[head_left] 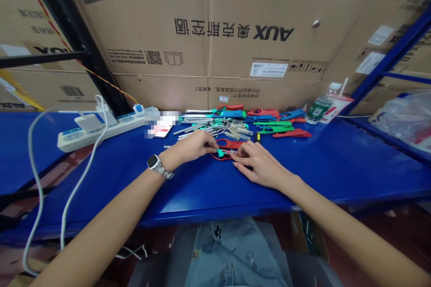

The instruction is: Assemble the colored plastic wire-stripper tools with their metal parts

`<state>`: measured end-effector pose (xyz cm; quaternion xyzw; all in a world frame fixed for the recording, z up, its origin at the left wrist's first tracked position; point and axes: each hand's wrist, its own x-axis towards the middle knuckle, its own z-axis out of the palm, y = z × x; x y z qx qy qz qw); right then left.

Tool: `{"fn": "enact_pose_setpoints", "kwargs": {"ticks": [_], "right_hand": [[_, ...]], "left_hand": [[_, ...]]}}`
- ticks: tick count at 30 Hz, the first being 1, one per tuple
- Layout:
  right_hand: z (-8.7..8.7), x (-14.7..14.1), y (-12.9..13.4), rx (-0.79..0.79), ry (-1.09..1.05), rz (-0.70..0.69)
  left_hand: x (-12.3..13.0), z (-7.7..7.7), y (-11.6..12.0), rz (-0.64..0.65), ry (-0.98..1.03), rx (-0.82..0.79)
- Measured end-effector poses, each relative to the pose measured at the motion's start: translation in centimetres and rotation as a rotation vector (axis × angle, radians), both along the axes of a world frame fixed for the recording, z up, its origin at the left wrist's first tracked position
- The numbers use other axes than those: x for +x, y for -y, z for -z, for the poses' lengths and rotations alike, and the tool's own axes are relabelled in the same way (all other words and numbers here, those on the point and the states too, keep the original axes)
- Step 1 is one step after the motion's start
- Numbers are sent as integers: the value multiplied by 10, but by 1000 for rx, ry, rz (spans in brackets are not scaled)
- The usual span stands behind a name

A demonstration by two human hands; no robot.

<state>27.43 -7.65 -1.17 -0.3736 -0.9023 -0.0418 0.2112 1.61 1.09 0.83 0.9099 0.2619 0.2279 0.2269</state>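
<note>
Near the middle of the blue table, my left hand (198, 145) pinches a small teal piece (220, 153) at the left end of a red plastic shell (230, 144). My right hand (254, 161) is at the shell's right end, its fingertips closed on small parts too tiny to make out. Just behind my hands lies a pile of metal rods (195, 126), with clear plastic pieces (240, 131) and thin wires at its right. A yellow and black tool handle (257, 137) rests just behind my right hand.
Red, blue and green shells (274, 125) lie at the back right, before a bottle (319, 106) and a cup (336, 107). A power strip (111, 128) with white cables and a phone (164, 126) are at the left. A large cardboard box (215, 63) stands behind.
</note>
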Motion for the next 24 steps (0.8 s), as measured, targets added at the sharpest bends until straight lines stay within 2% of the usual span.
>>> {"fn": "enact_pose_setpoints", "kwargs": {"ticks": [7,13,19,24], "right_hand": [[0,3,-4,-53,-60,-75],[1,2,1,-73,-47,-2],[-5,-30,-6,42,-144,115],[-8,-57,-20,-137,-115,227]], "left_hand": [[3,2,-1,24,24,-84],[1,3,1,-2,23,-63],[1,6,0,28,37,-20],[-1,3,3,-2,-3,6]]}}
